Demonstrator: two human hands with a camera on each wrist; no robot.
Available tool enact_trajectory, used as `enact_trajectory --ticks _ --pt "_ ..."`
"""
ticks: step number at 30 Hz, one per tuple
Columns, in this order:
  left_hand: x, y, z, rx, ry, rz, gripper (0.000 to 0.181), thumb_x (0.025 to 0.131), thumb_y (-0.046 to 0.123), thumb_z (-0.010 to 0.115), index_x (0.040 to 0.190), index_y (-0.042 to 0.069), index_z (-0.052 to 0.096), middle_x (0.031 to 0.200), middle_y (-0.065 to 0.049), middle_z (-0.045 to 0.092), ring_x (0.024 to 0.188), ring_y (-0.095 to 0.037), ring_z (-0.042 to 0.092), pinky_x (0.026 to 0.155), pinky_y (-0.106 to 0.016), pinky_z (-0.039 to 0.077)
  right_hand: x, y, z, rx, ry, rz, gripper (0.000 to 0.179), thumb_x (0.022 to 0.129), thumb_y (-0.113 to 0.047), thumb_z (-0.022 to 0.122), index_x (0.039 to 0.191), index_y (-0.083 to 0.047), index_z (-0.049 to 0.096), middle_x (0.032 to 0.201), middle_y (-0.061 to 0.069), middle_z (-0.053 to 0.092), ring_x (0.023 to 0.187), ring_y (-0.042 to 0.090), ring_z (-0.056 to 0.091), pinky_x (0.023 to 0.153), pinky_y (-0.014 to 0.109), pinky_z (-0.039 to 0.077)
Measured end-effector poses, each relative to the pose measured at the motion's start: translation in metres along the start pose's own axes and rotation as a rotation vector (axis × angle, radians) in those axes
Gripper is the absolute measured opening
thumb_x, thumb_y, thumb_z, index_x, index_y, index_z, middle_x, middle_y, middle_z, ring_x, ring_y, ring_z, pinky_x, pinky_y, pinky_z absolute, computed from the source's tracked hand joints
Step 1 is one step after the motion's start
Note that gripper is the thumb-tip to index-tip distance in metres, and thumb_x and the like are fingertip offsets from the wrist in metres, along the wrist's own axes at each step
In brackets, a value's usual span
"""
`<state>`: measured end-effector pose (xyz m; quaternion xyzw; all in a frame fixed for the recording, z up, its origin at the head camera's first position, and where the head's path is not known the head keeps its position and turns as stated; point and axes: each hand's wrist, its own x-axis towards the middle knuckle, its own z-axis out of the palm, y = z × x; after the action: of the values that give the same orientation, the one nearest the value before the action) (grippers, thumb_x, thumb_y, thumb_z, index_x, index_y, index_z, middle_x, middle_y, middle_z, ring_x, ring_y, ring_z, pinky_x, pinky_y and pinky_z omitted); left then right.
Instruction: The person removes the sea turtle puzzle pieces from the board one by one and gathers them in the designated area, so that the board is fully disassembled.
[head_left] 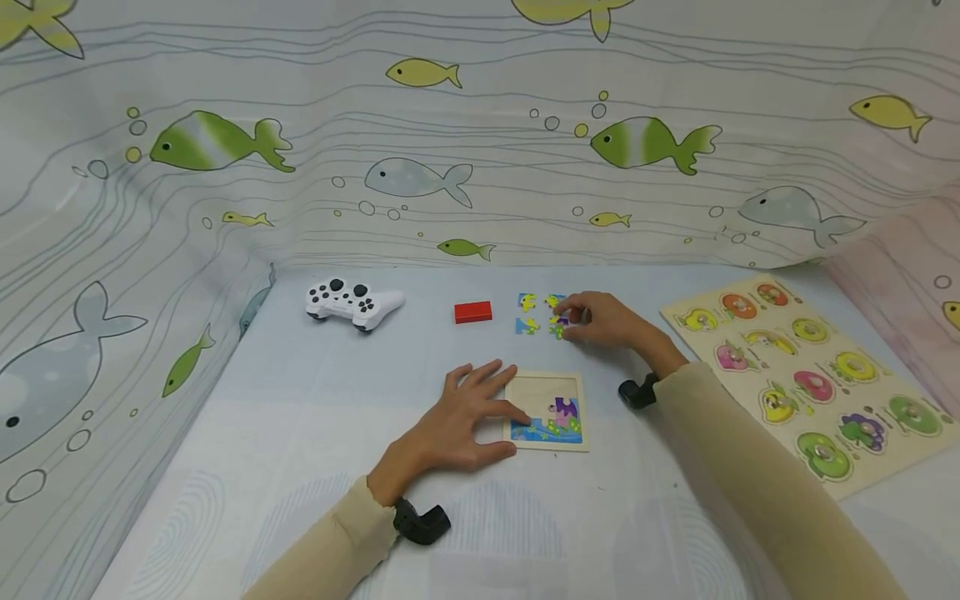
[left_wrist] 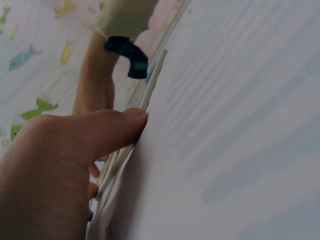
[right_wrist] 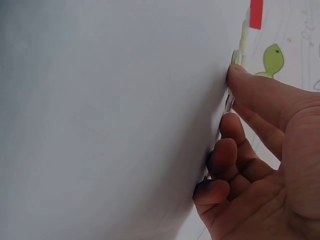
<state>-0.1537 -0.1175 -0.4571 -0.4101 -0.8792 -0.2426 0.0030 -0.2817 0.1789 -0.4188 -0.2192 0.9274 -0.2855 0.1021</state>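
Note:
A small wooden puzzle tray (head_left: pixel 536 387) lies flat, its lower part filled with blue, green and purple pieces. My left hand (head_left: pixel 457 421) rests spread at its left side, index finger reaching over the filled part. In the left wrist view, the thumb (left_wrist: pixel 117 130) presses at the tray's edge. Beyond the tray, my right hand (head_left: pixel 611 323) is down at a group of loose jigsaw pieces (head_left: pixel 527 326). Its thumb and index finger pinch at a purple puzzle piece (right_wrist: pixel 229 103), mostly covered by the fingers. The other fingertips touch the tabletop.
A white game controller (head_left: pixel 352 305) lies at the back left, with a red block (head_left: pixel 473 312) between it and the loose pieces. At the right, a large wooden fruit puzzle board (head_left: pixel 795 342) lies beside the right forearm. A fish-patterned cloth (head_left: pixel 525 108) rises behind.

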Motion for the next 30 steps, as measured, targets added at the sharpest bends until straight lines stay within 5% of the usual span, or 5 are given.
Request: enact_trajectory --ticks 14,30 --pt "0.002 0.0 0.0 -0.011 -0.003 -0.006 0.034 0.089 0.049 0.065 0.121 0.039 0.072 0.164 -0.01 0.038 0.156 -0.035 0.026 0.118 -0.067 0.014 -0.011 0.001 0.001 0.062 0.03 0.027 0.042 0.092 -0.019 0.074 0.132 -0.009 0.066 0.107 0.011 0.066 0.09 0.024 0.058 0.08 0.035 0.048" --pt "0.004 0.001 -0.002 -0.024 -0.023 -0.048 0.034 0.09 0.05 0.066 0.122 0.04 0.072 0.164 -0.007 0.038 0.156 -0.033 0.025 0.119 -0.066 0.013 -0.065 -0.012 0.016 0.2 -0.041 -0.105 0.027 0.088 -0.017 0.08 0.115 -0.015 0.076 0.103 0.0 0.071 0.083 0.018 0.053 0.073 0.025 0.045"
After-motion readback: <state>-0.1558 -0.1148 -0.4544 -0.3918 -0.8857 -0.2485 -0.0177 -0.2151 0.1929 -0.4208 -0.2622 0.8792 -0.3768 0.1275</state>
